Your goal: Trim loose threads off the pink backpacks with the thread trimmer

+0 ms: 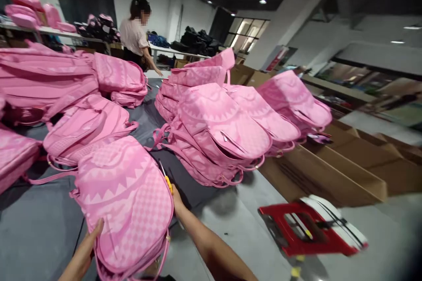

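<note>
A pink backpack (pixel 132 202) with a zigzag, tooth-like print and a checkered patch lies at the table's near edge, in front of me. My left hand (pixel 86 246) grips its lower left side, thumb on top and the other fingers hidden. At its right side, my right hand (pixel 177 199) is closed around a small yellow-handled tool (pixel 169 184) with a thin metal tip; its exact kind is unclear. That hand also touches the bag's edge, and its fingers are mostly hidden behind the bag.
Stacked pink backpacks (pixel 224 118) stand ahead to the right, others (pixel 89 127) to the left, on a dark grey tabletop (pixel 36 228). Cardboard boxes (pixel 329 171) and a red stool-like frame (pixel 283 228) are on the right. A person (pixel 133 37) stands beyond the table.
</note>
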The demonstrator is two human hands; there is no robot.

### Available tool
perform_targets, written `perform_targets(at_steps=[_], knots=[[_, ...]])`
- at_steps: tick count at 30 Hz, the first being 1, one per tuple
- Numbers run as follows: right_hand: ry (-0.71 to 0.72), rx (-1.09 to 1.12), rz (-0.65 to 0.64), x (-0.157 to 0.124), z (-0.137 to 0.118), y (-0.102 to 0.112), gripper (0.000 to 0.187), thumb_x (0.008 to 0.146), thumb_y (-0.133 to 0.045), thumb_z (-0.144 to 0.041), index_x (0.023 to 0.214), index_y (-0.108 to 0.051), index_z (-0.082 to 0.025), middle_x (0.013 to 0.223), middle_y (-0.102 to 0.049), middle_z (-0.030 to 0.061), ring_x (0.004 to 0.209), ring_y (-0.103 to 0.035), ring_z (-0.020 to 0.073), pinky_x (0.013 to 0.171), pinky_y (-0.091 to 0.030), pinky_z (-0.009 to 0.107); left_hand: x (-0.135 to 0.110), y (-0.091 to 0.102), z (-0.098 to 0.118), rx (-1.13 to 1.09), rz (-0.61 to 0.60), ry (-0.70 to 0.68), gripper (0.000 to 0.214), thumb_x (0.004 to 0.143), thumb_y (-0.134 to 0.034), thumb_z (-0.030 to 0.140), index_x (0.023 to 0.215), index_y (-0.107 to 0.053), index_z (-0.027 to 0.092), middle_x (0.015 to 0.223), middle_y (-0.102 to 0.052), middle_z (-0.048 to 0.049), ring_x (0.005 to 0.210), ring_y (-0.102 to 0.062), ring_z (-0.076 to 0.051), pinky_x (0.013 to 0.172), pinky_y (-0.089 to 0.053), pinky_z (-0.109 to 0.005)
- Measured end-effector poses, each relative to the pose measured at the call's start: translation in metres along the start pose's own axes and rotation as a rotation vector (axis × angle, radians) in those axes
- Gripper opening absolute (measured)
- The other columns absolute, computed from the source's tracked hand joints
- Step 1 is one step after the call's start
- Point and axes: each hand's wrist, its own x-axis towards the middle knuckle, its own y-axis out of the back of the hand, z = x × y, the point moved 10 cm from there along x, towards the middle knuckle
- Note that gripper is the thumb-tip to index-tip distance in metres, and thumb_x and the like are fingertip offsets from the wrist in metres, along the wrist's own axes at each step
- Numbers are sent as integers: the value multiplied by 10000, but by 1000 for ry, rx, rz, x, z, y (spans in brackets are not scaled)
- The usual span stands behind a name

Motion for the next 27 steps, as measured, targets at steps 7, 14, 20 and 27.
perform_targets(at_steps=[7, 14, 20, 27], knots=[[456, 44, 106, -58, -169, 73, 299, 768, -690, -360, 1028, -611, -235, 975, -689, 11, 917, -639, 196, 846, -525, 319, -47, -40, 80, -130, -99, 57, 775, 892, -499, 608, 1536, -366, 198, 1397, -604, -128, 1346, -519, -307, 1130, -438, -453], [887, 205, 623, -207, -290, 203, 447, 830, -715, -456, 1170, -624, -180, 1188, -712, 109, 984, -712, 224, 941, -552, 417, -125, -158, 324, -414, -311, -395, 481, 978, -431, 407, 1386, -584, 203, 1303, -679, -46, 1362, -509, -260, 1190, -377, -402], [505, 377, 987, -271, -96, 220, 425, 740, -794, -493, 988, -674, -170, 986, -761, 90, 838, -737, 218, 775, -591, 342, -173, -230, 425, -475, -864, -669, 542, 1044, -252, 448, 1402, -501, 126, 1524, -476, -97, 1392, -473, -250, 1195, -224, -566], [142, 561, 1180, -339, 43, 159, 587, 574, -849, -560, 947, -631, -164, 896, -761, 84, 766, -726, 207, 649, -553, 288, -180, -216, 428, -197, -1057, -587, 587, 1015, -263, 511, 1451, -437, 159, 1549, -428, -152, 1458, -346, -352, 1092, -164, -732]])
